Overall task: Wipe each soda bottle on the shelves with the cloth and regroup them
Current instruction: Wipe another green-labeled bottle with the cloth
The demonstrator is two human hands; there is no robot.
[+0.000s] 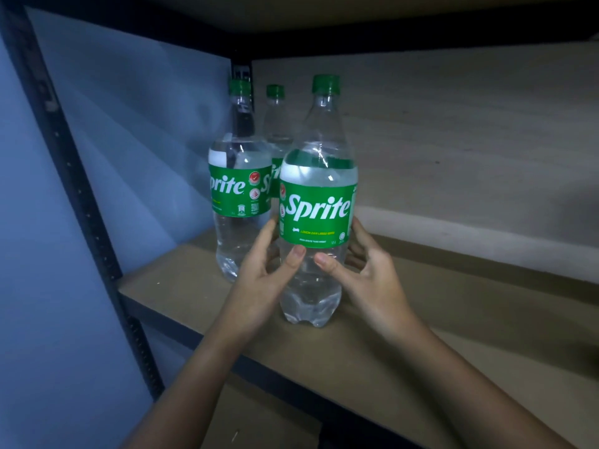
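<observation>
Both hands, left hand and right hand, wrap curled fingers around the front Sprite bottle near the shelf's front-left corner, seemingly regrouping it beside two others; no cloth visible.

My front bottle hid most of the rear bottle and the fingers of my right hand behind it. The small print on its label was too fine to read.
</observation>
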